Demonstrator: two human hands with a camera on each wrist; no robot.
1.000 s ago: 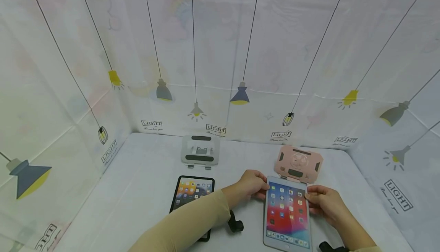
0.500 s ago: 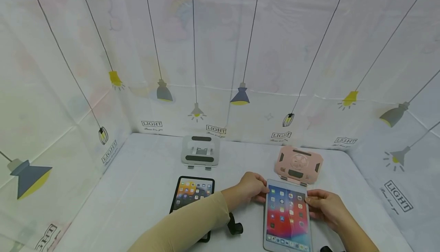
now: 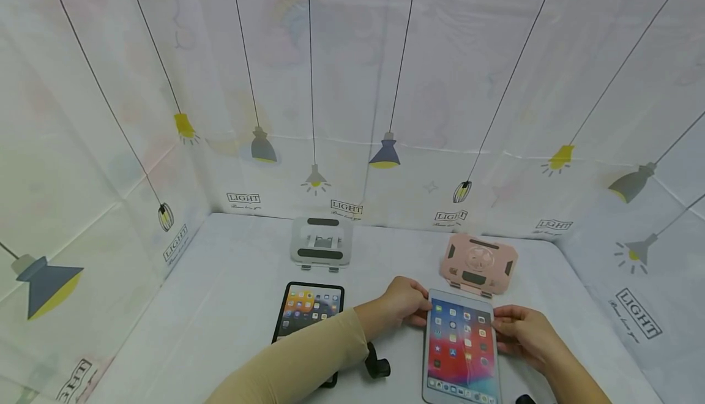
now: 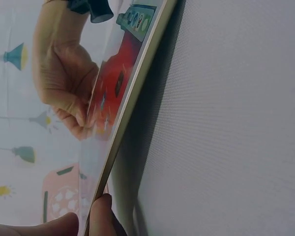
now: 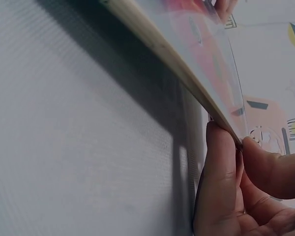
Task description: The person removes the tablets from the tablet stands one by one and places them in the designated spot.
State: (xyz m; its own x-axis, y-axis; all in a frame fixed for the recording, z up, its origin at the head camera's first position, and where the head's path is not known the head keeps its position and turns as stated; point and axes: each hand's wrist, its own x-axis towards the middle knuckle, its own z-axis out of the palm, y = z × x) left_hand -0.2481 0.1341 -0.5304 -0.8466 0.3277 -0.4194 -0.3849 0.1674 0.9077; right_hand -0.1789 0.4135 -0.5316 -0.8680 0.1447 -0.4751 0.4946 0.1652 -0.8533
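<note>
A white-framed tablet [image 3: 461, 346] with a lit red and blue home screen is between my two hands on the right side of the table. My left hand [image 3: 406, 302] pinches its far left edge between thumb and fingers. On the opposite edge, my right hand [image 3: 525, 333] pinches it with the thumb on top and a finger below. Both wrist views show shadow beneath the tablet [image 4: 119, 115], its gripped end tilted up off the white cloth. Just beyond it lies a pink folded tablet stand [image 3: 479, 263] with dark pads and two hinge tabs.
A grey folded stand [image 3: 321, 242] lies at the back middle. Nearer, a black-framed tablet [image 3: 308, 303] lies flat, partly covered by my left sleeve [image 3: 308, 355]. Black wrist gear [image 3: 377, 364] sits at my left forearm. A lamp-printed white curtain [image 3: 352, 86] borders the table's back and sides.
The tablet and both hands have shifted slightly toward me, away from the pink stand, whose hinge tabs now show more. Both hands keep their grip; the stands and the black-framed tablet stay put.
</note>
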